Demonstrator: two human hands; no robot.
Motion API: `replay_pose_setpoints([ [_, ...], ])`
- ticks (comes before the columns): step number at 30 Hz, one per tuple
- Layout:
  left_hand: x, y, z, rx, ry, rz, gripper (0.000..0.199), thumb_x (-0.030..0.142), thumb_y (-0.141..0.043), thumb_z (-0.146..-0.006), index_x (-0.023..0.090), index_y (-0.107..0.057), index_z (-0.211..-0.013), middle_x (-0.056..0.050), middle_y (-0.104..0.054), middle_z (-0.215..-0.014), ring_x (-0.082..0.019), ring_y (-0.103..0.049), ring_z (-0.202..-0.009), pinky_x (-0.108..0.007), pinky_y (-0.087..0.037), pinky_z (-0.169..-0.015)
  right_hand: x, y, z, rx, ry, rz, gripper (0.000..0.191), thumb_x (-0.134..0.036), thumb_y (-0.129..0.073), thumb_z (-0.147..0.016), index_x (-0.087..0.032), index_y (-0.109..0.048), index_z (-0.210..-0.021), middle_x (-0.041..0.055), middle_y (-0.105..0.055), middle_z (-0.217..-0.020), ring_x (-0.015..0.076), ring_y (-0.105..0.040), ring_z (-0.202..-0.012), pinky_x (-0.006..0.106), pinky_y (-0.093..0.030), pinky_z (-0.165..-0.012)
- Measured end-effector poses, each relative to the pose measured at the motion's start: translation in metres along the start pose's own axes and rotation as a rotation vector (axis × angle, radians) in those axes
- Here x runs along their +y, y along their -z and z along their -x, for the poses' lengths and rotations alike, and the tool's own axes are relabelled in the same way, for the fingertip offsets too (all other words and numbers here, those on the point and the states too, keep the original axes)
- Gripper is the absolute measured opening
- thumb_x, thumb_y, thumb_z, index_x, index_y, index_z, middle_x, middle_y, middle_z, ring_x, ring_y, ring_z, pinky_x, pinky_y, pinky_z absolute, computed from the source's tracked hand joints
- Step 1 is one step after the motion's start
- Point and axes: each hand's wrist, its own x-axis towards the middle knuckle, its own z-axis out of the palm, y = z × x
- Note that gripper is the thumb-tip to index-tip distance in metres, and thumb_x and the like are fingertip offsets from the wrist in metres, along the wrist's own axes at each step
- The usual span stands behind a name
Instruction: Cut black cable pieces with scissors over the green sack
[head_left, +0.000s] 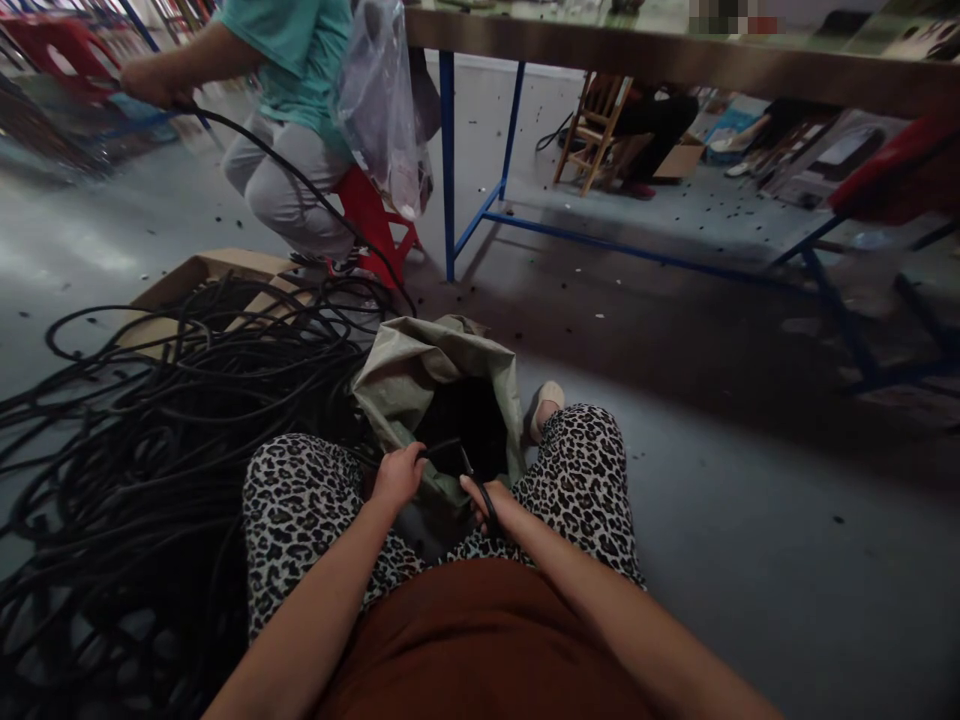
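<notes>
Between my knees stands a grey-green woven sack, its mouth folded open and its inside dark. At the sack's near left rim, my left hand is closed on a black rubber strip, whose end reaches over the opening. My right hand grips a pair of scissors with black handles; the blades point up and left, close to the strip's end. Whether the blades are apart is too small to tell. What lies deep in the sack is hidden in shadow.
A large heap of black rubber strips spreads at my left, partly in a cardboard box. A co-worker on a red stool holds one strip. A blue-legged table stands ahead. Small black bits dot the floor.
</notes>
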Motion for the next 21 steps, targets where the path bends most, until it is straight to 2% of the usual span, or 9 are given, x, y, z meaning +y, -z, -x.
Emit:
replay_pose_setpoints([
  [4,0.000,0.001,0.000,0.029,0.015,0.026,0.026,0.026,-0.046,-0.086,0.021,-0.056,-0.109,-0.005,-0.066,-0.104,-0.018,-0.060,-0.098,-0.029,-0.041,-0.086,0.001,-0.001,-0.002,-0.029,0.000,0.012,0.045,-0.052,-0.044,-0.089,-0.015,-0.050,-0.065,-0.0032,-0.045,-0.039,0.0100,-0.044,-0.027,0.019,-0.038,-0.029],
  [8,0.001,0.002,0.000,0.040,0.011,0.049,0.026,0.026,-0.046,-0.086,0.020,-0.056,-0.109,-0.006,-0.066,-0.104,-0.018,-0.060,-0.097,-0.029,-0.042,-0.086,0.004,-0.003,-0.003,-0.048,0.029,-0.026,0.044,-0.052,-0.045,-0.088,-0.015,-0.049,-0.065,-0.0039,-0.045,-0.040,0.0089,-0.043,-0.028,0.019,-0.040,-0.031],
  [21,0.003,0.002,0.001,-0.007,-0.042,0.038,0.024,0.025,-0.047,-0.085,0.021,-0.057,-0.107,-0.004,-0.066,-0.103,-0.018,-0.059,-0.097,-0.029,-0.041,-0.087,0.010,-0.004,-0.015,-0.051,0.039,-0.015,0.045,-0.055,-0.047,-0.087,-0.014,-0.052,-0.068,-0.0023,-0.048,-0.042,0.0100,-0.046,-0.030,0.020,-0.041,-0.032],
])
